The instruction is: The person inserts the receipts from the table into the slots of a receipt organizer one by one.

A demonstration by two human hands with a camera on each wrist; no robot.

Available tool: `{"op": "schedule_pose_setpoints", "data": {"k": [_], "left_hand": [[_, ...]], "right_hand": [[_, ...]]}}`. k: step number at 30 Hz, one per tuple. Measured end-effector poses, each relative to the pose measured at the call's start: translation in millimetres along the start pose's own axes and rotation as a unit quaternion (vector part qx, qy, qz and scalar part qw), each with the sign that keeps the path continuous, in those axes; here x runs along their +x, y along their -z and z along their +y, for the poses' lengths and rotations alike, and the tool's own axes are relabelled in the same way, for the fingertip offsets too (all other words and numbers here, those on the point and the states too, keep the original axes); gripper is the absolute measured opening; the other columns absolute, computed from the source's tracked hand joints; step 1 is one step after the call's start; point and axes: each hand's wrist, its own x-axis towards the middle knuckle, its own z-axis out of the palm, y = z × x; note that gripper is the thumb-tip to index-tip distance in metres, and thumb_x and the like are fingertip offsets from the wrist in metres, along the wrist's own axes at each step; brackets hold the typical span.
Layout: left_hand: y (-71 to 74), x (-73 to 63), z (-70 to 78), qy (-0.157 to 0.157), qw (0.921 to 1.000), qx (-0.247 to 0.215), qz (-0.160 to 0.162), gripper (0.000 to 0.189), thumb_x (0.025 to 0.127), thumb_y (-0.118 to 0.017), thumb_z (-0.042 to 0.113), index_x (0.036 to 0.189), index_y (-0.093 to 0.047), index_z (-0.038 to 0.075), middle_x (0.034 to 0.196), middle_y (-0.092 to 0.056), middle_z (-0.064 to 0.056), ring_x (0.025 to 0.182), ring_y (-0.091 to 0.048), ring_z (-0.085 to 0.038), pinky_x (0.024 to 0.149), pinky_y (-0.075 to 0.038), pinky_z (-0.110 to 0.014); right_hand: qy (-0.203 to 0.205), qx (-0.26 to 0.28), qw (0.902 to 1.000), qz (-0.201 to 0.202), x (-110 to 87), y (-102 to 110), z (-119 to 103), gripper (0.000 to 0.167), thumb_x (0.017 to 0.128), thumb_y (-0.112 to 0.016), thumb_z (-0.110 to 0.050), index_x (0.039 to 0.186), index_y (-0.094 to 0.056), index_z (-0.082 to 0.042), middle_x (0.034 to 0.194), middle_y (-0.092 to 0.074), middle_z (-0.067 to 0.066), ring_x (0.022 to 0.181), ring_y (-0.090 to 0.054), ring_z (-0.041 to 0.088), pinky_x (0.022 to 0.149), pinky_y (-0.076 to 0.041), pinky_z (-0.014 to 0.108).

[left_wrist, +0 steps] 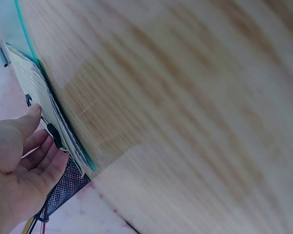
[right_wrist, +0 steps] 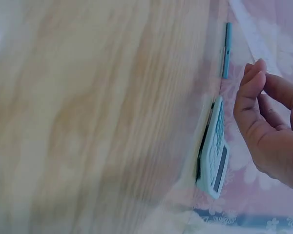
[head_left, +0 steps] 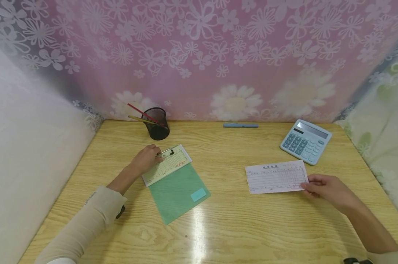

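Observation:
A translucent green clipboard [head_left: 179,198] lies slanted at the left of the table, with a light blue label near its lower corner. Its metal clip [head_left: 165,151] has black ends and spans a stack of yellowish printed forms [head_left: 169,167]. My left hand [head_left: 146,158] grips that clip, thumb and fingers around it in the left wrist view [left_wrist: 29,161]. On the right, my right hand [head_left: 329,190] pinches a white printed form [head_left: 274,178] by its right end, between thumb and fingers. The right wrist view shows this form [right_wrist: 254,36] edge-on, raised off the table.
Behind the clipboard stands a black mesh pen cup [head_left: 156,124] with a red and a yellow pencil. A blue pen [head_left: 240,125] lies at the table's back edge. The light blue calculator [head_left: 306,142] sits at the back right. A floral curtain [head_left: 192,73] borders the wooden table [head_left: 225,220].

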Motion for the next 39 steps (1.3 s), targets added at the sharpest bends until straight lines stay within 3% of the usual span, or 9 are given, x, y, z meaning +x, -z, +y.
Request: {"op": "schedule_pose_setpoints", "data": {"k": [7,12,23,28,32,39], "left_hand": [[-0.8,0.9,-0.2,-0.004,0.9999,0.01,-0.003,0.024,0.087,-0.068,0.02,0.099,-0.065,-0.001,0.09,-0.059,-0.009,0.078,-0.053,-0.02,0.07,-0.049,-0.034],[-1.7,2.0,0.0,-0.006,0.9997,0.024,-0.003,0.023,0.088,-0.067,0.02,0.099,-0.065,-0.001,0.089,-0.058,-0.009,0.077,-0.052,-0.019,0.069,-0.048,-0.033],[-3.1,3.7,-2.9,-0.036,0.9989,0.029,0.006,0.024,0.088,-0.068,0.019,0.098,-0.065,-0.003,0.087,-0.058,-0.01,0.077,-0.052,-0.021,0.069,-0.048,-0.034],[-4.3,1.3,-5.1,-0.048,0.9983,0.03,0.011,0.025,0.087,-0.069,0.019,0.098,-0.065,-0.004,0.087,-0.059,-0.011,0.077,-0.051,-0.021,0.069,-0.048,-0.035],[-4.0,-0.2,-2.8,-0.046,0.9985,0.024,0.014,0.024,0.087,-0.069,0.019,0.096,-0.065,-0.003,0.085,-0.057,-0.01,0.075,-0.05,-0.02,0.067,-0.047,-0.034],[-1.9,-1.2,2.3,-0.048,0.9981,0.036,0.015,0.02,0.087,-0.069,0.017,0.092,-0.065,-0.002,0.082,-0.057,-0.009,0.073,-0.052,-0.02,0.065,-0.047,-0.034]], "right_hand": [[0.046,0.083,0.9954,0.011,14.7,-17.6,-27.1,0.041,0.097,-0.055,-0.019,0.118,-0.046,0.016,0.085,-0.071,-0.006,0.08,-0.069,0.008,0.073,-0.057,0.027],[0.062,0.124,0.9903,0.007,36.9,-40.5,-56.0,0.044,0.096,-0.057,-0.019,0.121,-0.046,0.016,0.086,-0.07,-0.007,0.081,-0.069,0.005,0.077,-0.057,0.026],[0.07,0.164,0.9825,-0.053,86.1,-104.2,-119.8,0.035,0.094,-0.058,-0.014,0.117,-0.053,0.013,0.083,-0.069,0.001,0.079,-0.069,0.01,0.077,-0.057,0.029],[0.052,0.168,0.9823,-0.064,105.9,-143.6,-145.3,0.026,0.093,-0.059,-0.011,0.109,-0.059,0.009,0.079,-0.07,0.005,0.073,-0.07,0.013,0.074,-0.058,0.032],[0.014,0.179,0.9813,-0.07,121.0,-171.8,-159.7,0.019,0.091,-0.062,-0.009,0.104,-0.062,0.006,0.074,-0.07,0.006,0.066,-0.069,0.012,0.068,-0.058,0.03],[-0.017,0.155,0.9844,-0.083,135.0,-207.5,-176.1,0.015,0.091,-0.062,-0.008,0.1,-0.065,0.003,0.078,-0.072,0.012,0.062,-0.069,0.013,0.06,-0.058,0.028]]}}
